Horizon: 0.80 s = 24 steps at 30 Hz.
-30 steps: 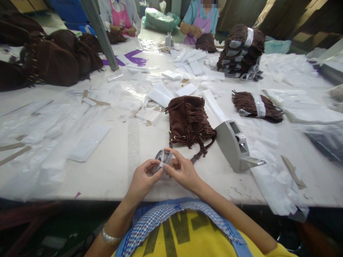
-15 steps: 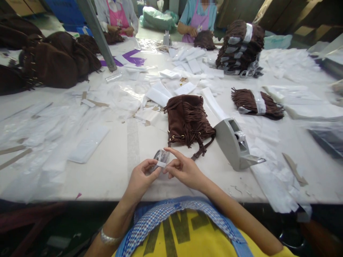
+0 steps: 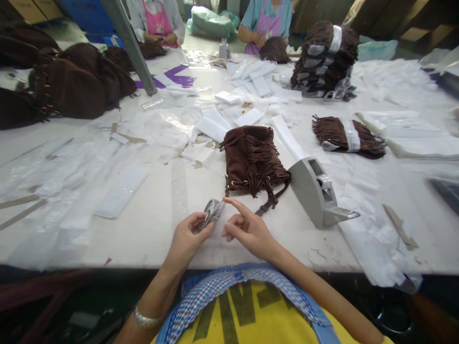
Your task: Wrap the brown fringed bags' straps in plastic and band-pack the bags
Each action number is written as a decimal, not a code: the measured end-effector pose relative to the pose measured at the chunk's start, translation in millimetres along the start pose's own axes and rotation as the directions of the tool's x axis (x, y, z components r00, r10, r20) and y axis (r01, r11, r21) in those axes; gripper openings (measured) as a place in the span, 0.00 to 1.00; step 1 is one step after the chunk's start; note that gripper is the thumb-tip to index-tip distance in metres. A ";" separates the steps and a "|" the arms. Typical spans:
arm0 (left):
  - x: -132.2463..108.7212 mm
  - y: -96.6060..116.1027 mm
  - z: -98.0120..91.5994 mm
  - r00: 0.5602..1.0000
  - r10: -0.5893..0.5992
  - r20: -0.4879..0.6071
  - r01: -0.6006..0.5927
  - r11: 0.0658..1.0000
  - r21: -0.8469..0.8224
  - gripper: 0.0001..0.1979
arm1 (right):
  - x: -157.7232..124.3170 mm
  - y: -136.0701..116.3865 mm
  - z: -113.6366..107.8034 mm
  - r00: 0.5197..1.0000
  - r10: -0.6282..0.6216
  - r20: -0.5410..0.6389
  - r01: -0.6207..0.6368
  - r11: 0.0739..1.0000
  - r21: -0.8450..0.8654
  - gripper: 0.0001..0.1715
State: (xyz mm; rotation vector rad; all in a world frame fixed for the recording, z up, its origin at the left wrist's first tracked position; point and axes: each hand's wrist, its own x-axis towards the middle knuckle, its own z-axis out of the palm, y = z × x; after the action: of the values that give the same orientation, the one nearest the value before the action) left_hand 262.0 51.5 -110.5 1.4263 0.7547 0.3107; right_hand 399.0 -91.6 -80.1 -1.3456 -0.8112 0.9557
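My left hand (image 3: 189, 235) pinches a small roll of clear tape (image 3: 212, 209) just above the near edge of the white table (image 3: 150, 229). My right hand (image 3: 247, 229) is beside it, forefinger stretched toward the roll and the other fingers curled; whether it grips the tape end I cannot tell. A brown fringed suede bag (image 3: 251, 160) lies just beyond my hands, its strap trailing toward me. A grey tape dispenser (image 3: 317, 191) stands to the right of the bag.
White paper strips and clear plastic bags (image 3: 118, 193) cover the table. A banded fringed bag (image 3: 346, 138) lies at right, a stack of them (image 3: 322, 59) behind, loose brown bags (image 3: 75, 81) far left. A grey post (image 3: 129, 43) stands there. Two people (image 3: 267, 21) work opposite.
The white tape end that both hands pinched is gone from between them. My right hand has eased a little away from the roll, and the roll has tilted on edge.
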 end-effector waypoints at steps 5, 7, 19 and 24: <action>-1.4 2.1 5.3 0.997 0.068 -0.043 -0.061 0.986 0.153 0.18 | 4.1 -10.7 12.2 0.987 -0.152 -0.047 0.151 0.988 -0.018 0.36; -3.4 2.9 7.1 0.991 0.106 -0.078 -0.085 0.968 0.238 0.18 | 9.6 -10.9 16.7 0.984 -0.150 -0.099 0.140 0.985 -0.100 0.38; -3.9 6.6 3.9 0.999 -0.049 -0.010 0.047 0.993 -0.113 0.17 | 6.2 9.6 9.7 0.980 0.061 -0.192 -0.095 0.981 -0.171 0.10; -5.3 10.3 4.8 0.999 -0.042 0.030 0.046 0.988 -0.150 0.16 | 13.6 14.7 13.3 0.980 0.175 -0.094 -0.168 0.983 0.074 0.16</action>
State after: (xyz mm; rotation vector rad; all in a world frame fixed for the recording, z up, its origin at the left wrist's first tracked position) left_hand 263.6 46.2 -99.3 1.2672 0.7252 0.3078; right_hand 391.2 -74.0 -94.5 -1.4118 -0.5896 1.0313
